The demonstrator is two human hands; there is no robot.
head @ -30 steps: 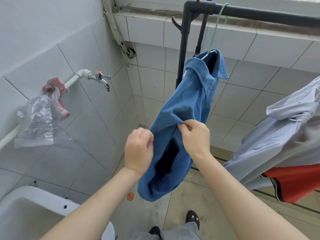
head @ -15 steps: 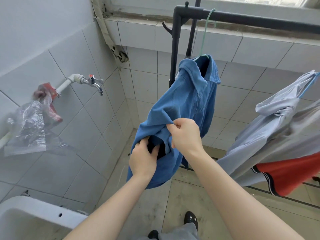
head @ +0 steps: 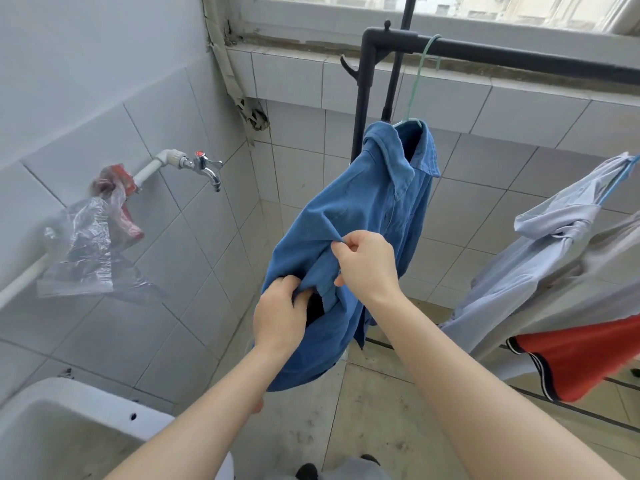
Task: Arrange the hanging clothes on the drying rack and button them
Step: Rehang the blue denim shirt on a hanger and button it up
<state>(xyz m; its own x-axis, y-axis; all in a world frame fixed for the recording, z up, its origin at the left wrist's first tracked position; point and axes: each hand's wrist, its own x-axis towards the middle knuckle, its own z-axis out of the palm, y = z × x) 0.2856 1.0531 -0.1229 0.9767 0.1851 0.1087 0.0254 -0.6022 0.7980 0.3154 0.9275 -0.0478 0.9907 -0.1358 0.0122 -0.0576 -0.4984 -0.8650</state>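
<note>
Left hand (head: 280,317) grips the blue shirt (head: 363,209), right hand (head: 367,265) just above pinches its edge, likely aligning 2 fronts for buttoning.

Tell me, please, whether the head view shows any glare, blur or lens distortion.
Head view: the window is washed out by daylight; the wide lens bows the wall tiles; the blue shirt, left hand and right hand are sharp, without hard shadows.

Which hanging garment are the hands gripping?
The blue shirt: left hand and right hand grip it. The grey shirt and red garment hang untouched.
</note>
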